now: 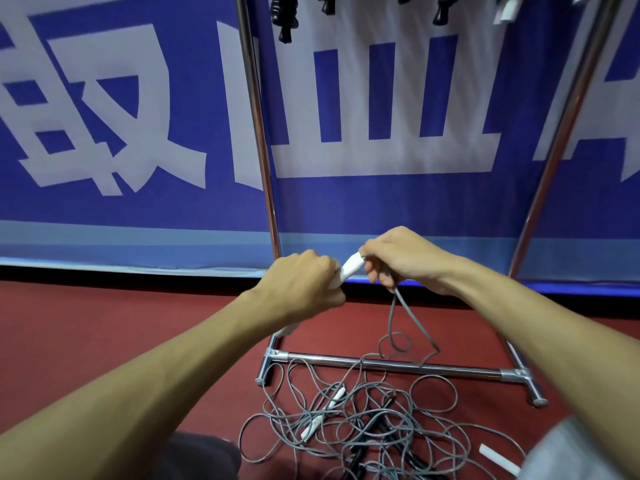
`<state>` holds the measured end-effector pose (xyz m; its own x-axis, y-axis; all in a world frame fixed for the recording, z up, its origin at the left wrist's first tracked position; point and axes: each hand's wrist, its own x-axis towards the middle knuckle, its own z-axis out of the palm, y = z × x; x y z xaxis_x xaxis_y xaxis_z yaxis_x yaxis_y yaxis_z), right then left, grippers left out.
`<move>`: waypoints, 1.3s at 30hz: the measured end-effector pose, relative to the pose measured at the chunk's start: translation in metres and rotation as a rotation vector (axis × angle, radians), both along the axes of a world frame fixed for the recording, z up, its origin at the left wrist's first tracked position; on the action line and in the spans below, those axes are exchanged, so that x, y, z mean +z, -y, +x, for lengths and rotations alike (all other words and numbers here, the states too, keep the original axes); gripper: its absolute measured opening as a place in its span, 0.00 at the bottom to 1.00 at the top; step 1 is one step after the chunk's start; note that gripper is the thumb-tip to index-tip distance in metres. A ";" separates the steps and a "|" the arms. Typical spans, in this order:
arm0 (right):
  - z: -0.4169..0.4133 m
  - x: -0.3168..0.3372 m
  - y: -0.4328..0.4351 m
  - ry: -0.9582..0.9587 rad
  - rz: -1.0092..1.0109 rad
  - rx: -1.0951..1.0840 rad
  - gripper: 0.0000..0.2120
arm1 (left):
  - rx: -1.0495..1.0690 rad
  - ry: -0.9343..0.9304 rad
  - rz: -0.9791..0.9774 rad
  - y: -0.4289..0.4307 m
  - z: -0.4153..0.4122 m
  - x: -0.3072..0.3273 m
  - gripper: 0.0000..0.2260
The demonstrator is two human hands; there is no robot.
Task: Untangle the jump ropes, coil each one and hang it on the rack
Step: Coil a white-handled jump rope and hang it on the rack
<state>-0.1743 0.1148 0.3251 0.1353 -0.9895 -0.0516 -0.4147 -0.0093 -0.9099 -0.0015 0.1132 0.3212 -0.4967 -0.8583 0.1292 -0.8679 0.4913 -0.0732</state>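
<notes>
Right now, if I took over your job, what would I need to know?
Left grip: curled round a white handle.
Right grip: pinches that handle's other end. The grey rope hangs from this grip down to the floor.
A tangled pile of grey ropes, with white and black handles in it, lies on the red floor by the rack's bottom bar.
Done: some hung ropes are already at the rack's top.
Left: free this rope, coil it and hang it, then do the rest of the pile.
</notes>
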 end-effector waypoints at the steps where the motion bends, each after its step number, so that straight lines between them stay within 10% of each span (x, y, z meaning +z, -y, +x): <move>1: 0.000 0.000 0.001 0.001 -0.021 -0.011 0.13 | 0.016 -0.060 0.053 0.000 0.000 -0.002 0.12; 10: -0.002 -0.001 0.010 0.176 -0.199 -0.291 0.16 | 0.039 -0.851 0.720 -0.001 -0.006 -0.008 0.11; 28: -0.002 0.012 0.004 0.419 -0.203 -0.333 0.22 | 0.029 -0.736 0.268 0.003 -0.004 0.002 0.13; 39: 0.021 -0.008 -0.010 -0.025 -0.007 0.326 0.07 | 0.201 -1.378 0.266 0.016 -0.001 0.017 0.14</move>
<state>-0.1536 0.1245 0.3174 0.4440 -0.8945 -0.0526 -0.4114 -0.1513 -0.8988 -0.0025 0.0971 0.3378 0.0242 -0.9732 0.2286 -0.2235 0.2176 0.9501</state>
